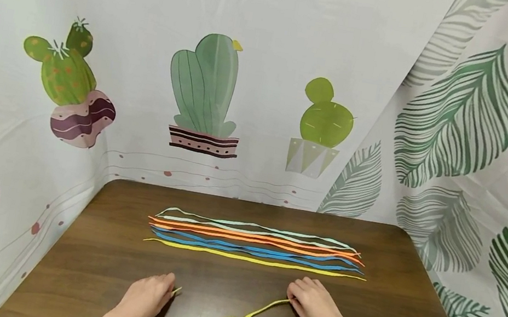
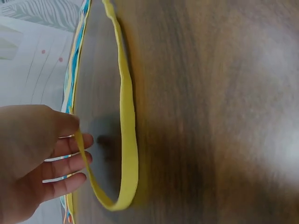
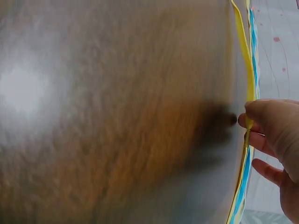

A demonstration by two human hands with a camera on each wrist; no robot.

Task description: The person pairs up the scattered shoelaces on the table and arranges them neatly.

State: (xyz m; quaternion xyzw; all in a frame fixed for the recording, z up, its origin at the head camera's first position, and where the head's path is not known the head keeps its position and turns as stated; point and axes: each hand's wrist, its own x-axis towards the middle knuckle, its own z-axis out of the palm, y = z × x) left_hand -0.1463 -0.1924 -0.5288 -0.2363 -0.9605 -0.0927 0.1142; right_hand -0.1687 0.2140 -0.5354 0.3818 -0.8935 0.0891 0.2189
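Observation:
A flat yellow shoelace (image 1: 253, 314) hangs between the two hands in the head view, with a small loop near its middle. Its one end is pinched between thumb and finger of my left hand (image 1: 143, 299), and a short tip sticks out past the fingers. From that hand the shoelace (image 2: 128, 126) bends down and round in a wide curve in the left wrist view. Thumb and index finger of my right hand (image 1: 317, 307) pinch the other end. The right wrist view shows the shoelace (image 3: 243, 42) running up from the right fingertips.
Behind the hands several laces lie side by side across the brown table (image 1: 118, 259): a yellow lace (image 1: 248, 259) nearest, then blue laces (image 1: 240, 246), orange laces (image 1: 241, 241) and pale green laces (image 1: 243, 225). A cloth (image 1: 274, 29) printed with cacti and leaves surrounds the table.

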